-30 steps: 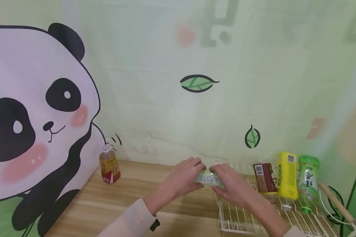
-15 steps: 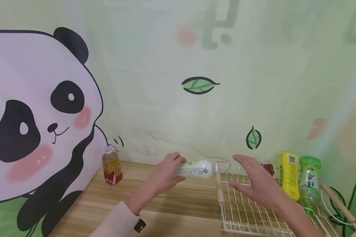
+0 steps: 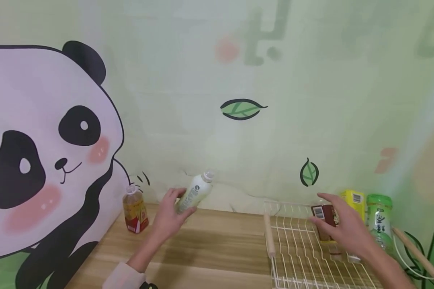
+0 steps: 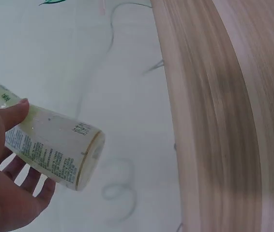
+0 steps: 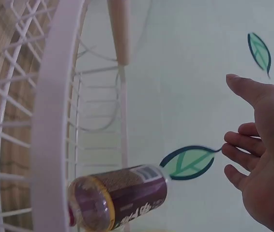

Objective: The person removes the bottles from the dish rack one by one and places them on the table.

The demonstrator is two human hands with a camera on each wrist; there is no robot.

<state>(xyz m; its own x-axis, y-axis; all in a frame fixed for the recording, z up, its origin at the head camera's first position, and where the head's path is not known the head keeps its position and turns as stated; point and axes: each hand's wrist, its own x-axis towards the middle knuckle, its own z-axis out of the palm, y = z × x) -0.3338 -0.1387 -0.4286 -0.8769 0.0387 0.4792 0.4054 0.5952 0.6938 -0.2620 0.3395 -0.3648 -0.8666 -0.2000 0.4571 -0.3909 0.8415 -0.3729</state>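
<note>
My left hand (image 3: pixel 169 214) holds a pale green-and-white bottle (image 3: pixel 198 192) above the wooden tabletop, its neck tilted up and to the right. Thumb and fingers wrap the labelled body of the bottle (image 4: pixel 50 137) in the left wrist view. Over the wire rack, my right hand (image 3: pixel 352 226) has its thumb and fingers spread apart, holding nothing. Nearest to it is a brown-labelled bottle (image 3: pixel 322 220), neck down in the rack. Clear space separates that bottle (image 5: pixel 137 193) from the right hand (image 5: pixel 267 145) in the right wrist view.
The white wire rack (image 5: pixel 54 111) has wooden handles (image 3: pixel 270 237). A yellow bottle (image 3: pixel 355 204) and a green bottle (image 3: pixel 380 216) also stand in it. At the left, an amber bottle with a red label (image 3: pixel 135 210) stands by the panda-printed wall.
Both hands were together on the bottle; the right let go and moved right over the rack. The left hand carried the bottle left and tipped its neck upward.
</note>
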